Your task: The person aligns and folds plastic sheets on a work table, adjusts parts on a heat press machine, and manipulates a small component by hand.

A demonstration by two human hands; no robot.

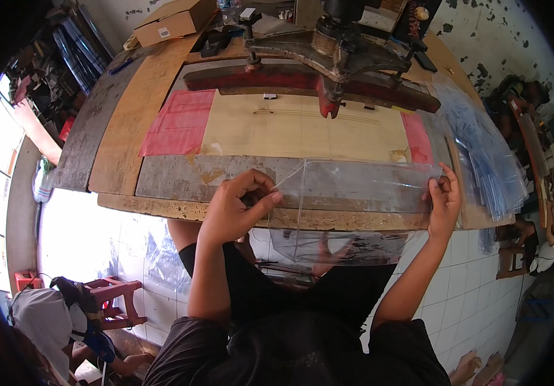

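Observation:
A clear plastic sheet [367, 186] lies over the table's front edge, and part of it hangs below the edge. My left hand [241, 202] pinches a thin clear strip that runs up to the sheet's left end. At the sheet's right end, my right hand [443, 199] has its fingers closed on the plastic. Beyond the sheet is a cream-coloured panel [302, 125] with pink ends. Over the panel's far side stands a red and black metal press bar [257, 77].
Many clear plastic pieces [483, 148] are piled on the right of the table. A cardboard box [174, 22] sits at the back left. At the lower left a person [45, 321] sits near a red stool [119, 299].

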